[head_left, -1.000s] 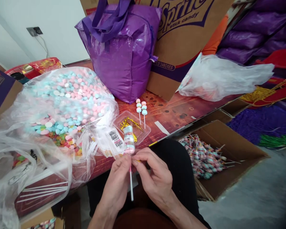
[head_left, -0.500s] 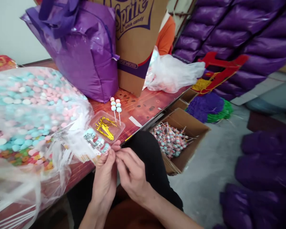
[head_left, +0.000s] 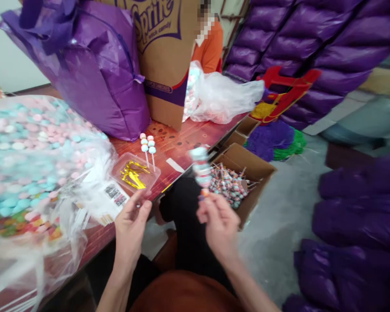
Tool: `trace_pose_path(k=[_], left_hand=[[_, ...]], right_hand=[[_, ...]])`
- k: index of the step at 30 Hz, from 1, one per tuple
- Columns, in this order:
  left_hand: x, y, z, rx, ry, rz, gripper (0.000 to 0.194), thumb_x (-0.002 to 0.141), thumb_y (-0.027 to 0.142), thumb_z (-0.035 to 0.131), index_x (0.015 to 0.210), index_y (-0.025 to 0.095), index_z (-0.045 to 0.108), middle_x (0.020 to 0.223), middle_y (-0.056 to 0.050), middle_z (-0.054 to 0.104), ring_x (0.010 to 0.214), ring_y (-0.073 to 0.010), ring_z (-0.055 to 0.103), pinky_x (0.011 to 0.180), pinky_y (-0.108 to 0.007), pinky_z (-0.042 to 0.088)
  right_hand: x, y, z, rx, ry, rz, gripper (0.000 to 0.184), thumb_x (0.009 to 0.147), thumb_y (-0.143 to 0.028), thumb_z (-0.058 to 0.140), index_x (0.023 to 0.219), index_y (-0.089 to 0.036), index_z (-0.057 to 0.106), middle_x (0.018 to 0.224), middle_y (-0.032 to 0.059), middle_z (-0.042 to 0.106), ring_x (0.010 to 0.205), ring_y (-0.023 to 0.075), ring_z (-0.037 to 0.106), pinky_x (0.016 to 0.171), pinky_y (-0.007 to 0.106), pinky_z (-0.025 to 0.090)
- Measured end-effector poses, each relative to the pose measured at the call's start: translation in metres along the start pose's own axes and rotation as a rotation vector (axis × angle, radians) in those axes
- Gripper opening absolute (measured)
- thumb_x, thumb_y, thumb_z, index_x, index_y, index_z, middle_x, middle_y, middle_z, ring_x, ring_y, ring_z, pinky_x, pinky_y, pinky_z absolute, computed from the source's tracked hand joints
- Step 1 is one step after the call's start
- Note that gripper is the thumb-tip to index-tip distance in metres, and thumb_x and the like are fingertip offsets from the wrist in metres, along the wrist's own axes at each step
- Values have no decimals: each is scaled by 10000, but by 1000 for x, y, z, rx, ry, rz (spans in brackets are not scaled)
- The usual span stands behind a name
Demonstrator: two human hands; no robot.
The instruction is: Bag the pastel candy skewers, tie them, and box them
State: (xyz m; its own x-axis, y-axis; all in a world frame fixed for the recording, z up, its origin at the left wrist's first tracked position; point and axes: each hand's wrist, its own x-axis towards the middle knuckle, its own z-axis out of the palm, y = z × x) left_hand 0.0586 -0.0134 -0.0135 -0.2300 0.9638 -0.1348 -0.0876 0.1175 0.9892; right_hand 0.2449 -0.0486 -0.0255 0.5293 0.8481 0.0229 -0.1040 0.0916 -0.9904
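Note:
My right hand (head_left: 217, 220) pinches the bottom of a wrapped candy stick (head_left: 200, 170) and holds it upright over my lap, just left of a cardboard box (head_left: 259, 173) filled with finished candy sticks. My left hand (head_left: 131, 223) hovers near the table edge with its fingers apart and nothing in it. It is close to a stack of clear printed sleeves (head_left: 112, 199). A small clear tray (head_left: 134, 175) of gold twist ties sits behind it. Two unwrapped candy sticks (head_left: 147, 147) lie beyond the tray.
A big clear bag (head_left: 35, 147) of pink and blue candies fills the table's left. Behind stand a purple bag (head_left: 94, 73), a cardboard carton (head_left: 164, 52) and another clear plastic bag (head_left: 221, 97). A person in orange (head_left: 211, 50) sits behind the carton. Purple sacks (head_left: 354, 212) lie on the floor at right.
My hands have come apart. The right hand has carried the wrapped candy stick to the right toward the box, and the left hand has let go and opened. My view turned right.

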Motion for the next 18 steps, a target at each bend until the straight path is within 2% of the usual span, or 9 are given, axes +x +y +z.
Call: trace_pose_path(k=[2,4,7,9,11,13,15,18], left_hand=[[15,-6,-24,112,148,92,396,783,448,745,1093,202,743,1039,-79,754,974,-217,675,868,-326,524],[30,-11,-51,262,234,154,364,803,461,708,1038,186,748,986,-81,743,883,-212,670,797,-324,526],[46,-17,-82,577,253,239,313,830,432,667,1022,196,739,952,-79,700,797,-209,634,760,-347,515],[52,-19,-89,779,201,296,314,804,414,696,1039,209,726,972,-82,659,855,-240,619,804,-386,503],[54,-20,-87,929,136,333,302,763,389,739,1015,224,717,985,-79,624,932,-274,598,854,-420,481],[55,-21,-81,995,95,349,201,762,349,740,923,232,709,949,-67,607,936,-277,578,868,-424,459],[57,-23,-78,974,111,353,81,793,306,704,800,228,686,863,-51,600,879,-257,562,850,-403,440],[58,-27,-80,770,158,326,125,798,293,692,705,214,663,768,-32,588,786,-217,542,782,-351,423]], right_hand=[[18,6,-25,193,151,71,202,796,-346,753,780,-188,627,624,-54,522,470,52,385,439,186,311],[34,11,-41,257,212,178,239,682,-322,825,785,-173,669,655,-28,565,473,51,398,430,194,312],[48,11,-42,226,231,163,186,676,-274,820,805,-175,729,649,3,577,486,77,423,424,231,305],[47,5,-26,192,216,73,132,712,-252,799,799,-180,729,630,-2,571,487,84,428,433,243,300],[40,-2,-3,136,195,-34,114,761,-262,766,821,-177,717,621,-16,574,486,79,438,443,234,304],[30,-6,20,40,98,-95,121,830,-286,711,883,-177,707,637,-23,585,497,78,461,454,222,334],[17,-5,41,-67,-68,-105,139,896,-300,645,945,-180,693,656,-24,596,513,84,488,469,217,374],[-2,3,61,-163,-328,-91,146,943,-292,574,969,-183,668,653,-23,596,550,105,541,509,222,435]])
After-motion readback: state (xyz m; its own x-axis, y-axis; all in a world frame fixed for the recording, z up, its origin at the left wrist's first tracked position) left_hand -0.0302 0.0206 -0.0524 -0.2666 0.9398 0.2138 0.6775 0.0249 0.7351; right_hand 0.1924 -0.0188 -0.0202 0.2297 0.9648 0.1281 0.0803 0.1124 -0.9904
